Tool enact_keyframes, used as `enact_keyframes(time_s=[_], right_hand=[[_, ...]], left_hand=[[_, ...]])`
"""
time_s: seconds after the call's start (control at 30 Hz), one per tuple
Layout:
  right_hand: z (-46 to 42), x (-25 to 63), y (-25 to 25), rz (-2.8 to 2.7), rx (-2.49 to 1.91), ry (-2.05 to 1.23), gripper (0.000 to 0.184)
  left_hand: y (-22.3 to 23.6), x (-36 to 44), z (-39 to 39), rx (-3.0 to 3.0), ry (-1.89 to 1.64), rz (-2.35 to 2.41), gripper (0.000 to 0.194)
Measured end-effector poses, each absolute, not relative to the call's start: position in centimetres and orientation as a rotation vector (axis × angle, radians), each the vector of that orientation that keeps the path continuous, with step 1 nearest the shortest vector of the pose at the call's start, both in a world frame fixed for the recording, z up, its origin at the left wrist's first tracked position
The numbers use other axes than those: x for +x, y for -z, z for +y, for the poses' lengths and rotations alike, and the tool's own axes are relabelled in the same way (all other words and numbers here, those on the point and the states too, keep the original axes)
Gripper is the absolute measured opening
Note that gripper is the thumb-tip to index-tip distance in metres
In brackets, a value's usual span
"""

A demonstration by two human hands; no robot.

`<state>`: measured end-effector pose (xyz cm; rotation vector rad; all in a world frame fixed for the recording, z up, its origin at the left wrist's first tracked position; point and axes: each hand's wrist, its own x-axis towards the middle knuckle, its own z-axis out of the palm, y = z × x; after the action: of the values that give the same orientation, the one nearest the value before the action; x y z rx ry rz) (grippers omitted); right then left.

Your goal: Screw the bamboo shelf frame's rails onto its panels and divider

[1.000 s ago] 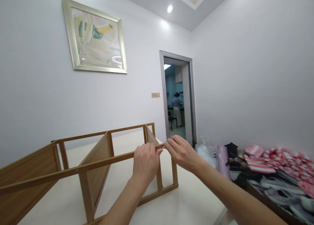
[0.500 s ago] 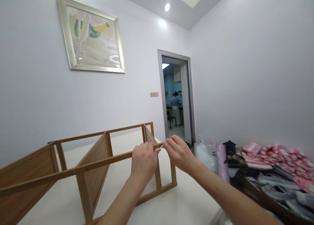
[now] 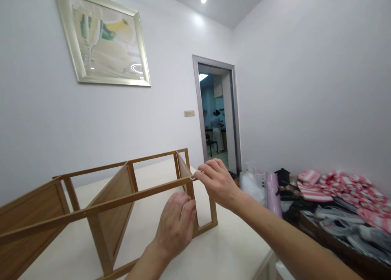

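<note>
A brown wooden shelf frame (image 3: 143, 195) lies on its side on a white-topped table (image 3: 226, 251), its panels slanting between the rails. At the far right end of the near rail, my right hand (image 3: 218, 184) pinches a thin, bent, light metal hex key (image 3: 193, 178). The bent end of that key meets the rail. My left hand (image 3: 175, 225) is below the rail, beside an upright post, with curled fingers blurred by motion. Whether it touches the post or holds anything is hidden.
To the right lie a pink roll (image 3: 273, 194), clear plastic wrap (image 3: 252, 186), pink-and-white striped cloth (image 3: 345, 188) and a box of grey shoes (image 3: 336, 223). Beyond the doorway (image 3: 214, 109), a person (image 3: 216, 127) stands in another room. A framed picture (image 3: 104, 39) hangs on the wall.
My left hand has let go of the near rail and dropped below it. My right hand stays at the rail's end with the hex key. The view has shifted slightly right and down.
</note>
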<state>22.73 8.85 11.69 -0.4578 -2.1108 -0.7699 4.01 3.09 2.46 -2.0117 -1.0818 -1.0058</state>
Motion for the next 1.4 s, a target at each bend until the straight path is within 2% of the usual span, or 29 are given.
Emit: enact_keyframes(time_s=[0.1,0.23,0.37,0.5,0.8,1.17,1.4], right_hand=[[7.7,22.7,-10.4,-2.023,-0.412,0.561,0.02],[6.4,22.5,-5.3,-2.031,-0.399,0.348,0.016],[7.1,21.9,1.1,-2.05,-0.562,0.205,0.02],[7.9,21.3,4.4,-2.01,-0.633,0.162,0.021],[8.3,21.6,5.7,-2.085,-0.779,0.077,0.016],[8.9,21.9,6.7,-2.24,-0.957,0.175,0.021],[8.9,22.2,7.0,-2.275,-0.993,0.097,0.019]], left_hand=[[1.2,3.6,2.1,-2.262,0.824,-1.354,0.024],[3.8,3.8,1.8,-2.27,0.535,-1.879,0.022],[4.5,4.7,2.7,-2.244,0.372,-1.988,0.022],[5.2,5.3,3.5,-2.192,0.378,-1.997,0.029],[6.0,4.8,3.4,-2.143,0.489,-1.989,0.028],[6.8,4.8,3.8,-2.132,0.638,-1.937,0.036],[6.8,5.0,3.6,-2.094,0.694,-1.896,0.035]])
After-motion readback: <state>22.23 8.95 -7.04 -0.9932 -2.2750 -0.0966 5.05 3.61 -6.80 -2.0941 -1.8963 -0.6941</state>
